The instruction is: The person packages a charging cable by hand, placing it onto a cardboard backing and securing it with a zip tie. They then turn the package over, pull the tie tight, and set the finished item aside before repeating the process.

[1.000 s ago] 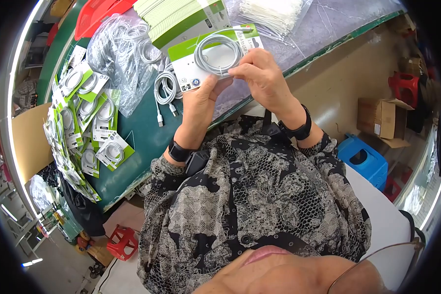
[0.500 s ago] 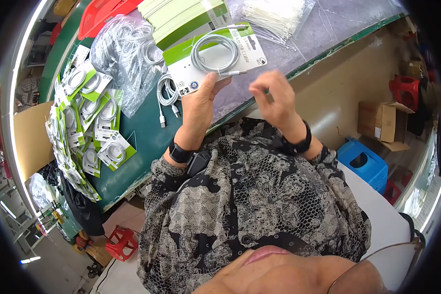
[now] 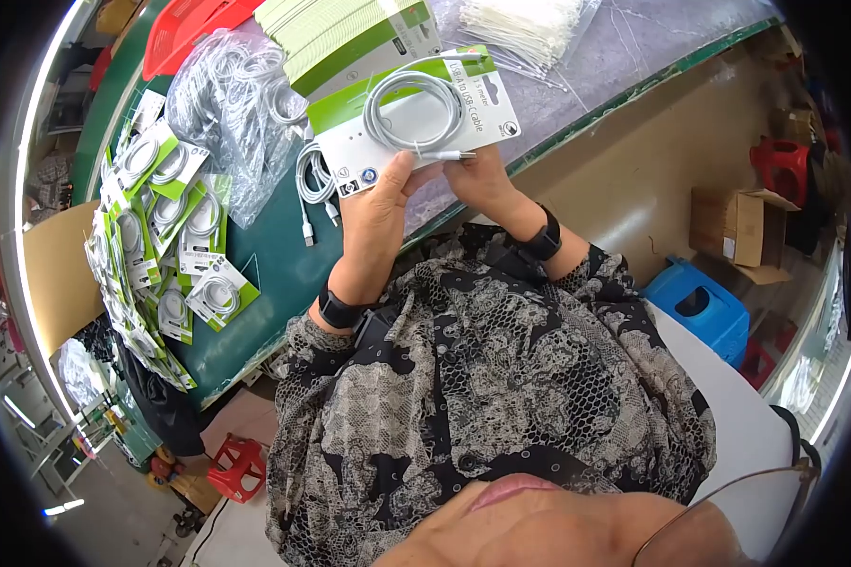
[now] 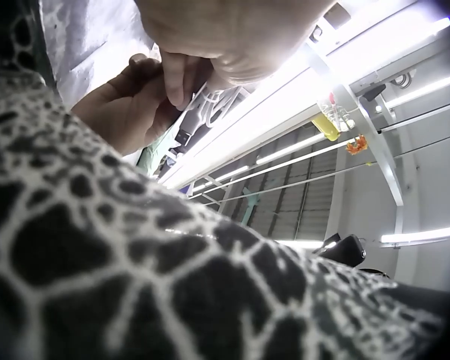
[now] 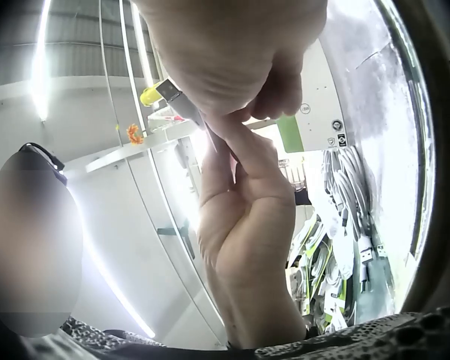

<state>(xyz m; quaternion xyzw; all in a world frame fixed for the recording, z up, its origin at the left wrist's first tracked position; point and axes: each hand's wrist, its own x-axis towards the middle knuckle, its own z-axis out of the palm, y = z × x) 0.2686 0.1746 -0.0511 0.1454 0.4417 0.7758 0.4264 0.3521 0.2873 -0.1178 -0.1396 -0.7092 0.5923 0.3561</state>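
A white and green card [image 3: 496,106] printed "USB-A to USB-C cable" carries a coiled white cable [image 3: 373,113]. At the card's lower edge the left hand [image 3: 376,213] pinches it, thumb in front beside the coil. The right hand [image 3: 483,181] is at the same edge, just right of the left, its fingertips hidden behind the card and cable plug. Seen from the right wrist, the left hand [image 5: 247,217] has its fingers close against the right hand [image 5: 236,52]. The left wrist view also shows the right hand [image 4: 127,105] beside the left hand [image 4: 232,34].
Packaged cables [image 3: 170,203] are heaped at the table's left. Behind the card lie a stack of cards [image 3: 336,42], a bag of cables [image 3: 232,104], a red basket [image 3: 184,33] and white cable ties [image 3: 525,28]. Loose cables [image 3: 314,175] lie left of the left hand.
The right hand drew away from the front of the coil, then moved back left and down to behind the card's lower edge. The left hand kept its hold on the card.
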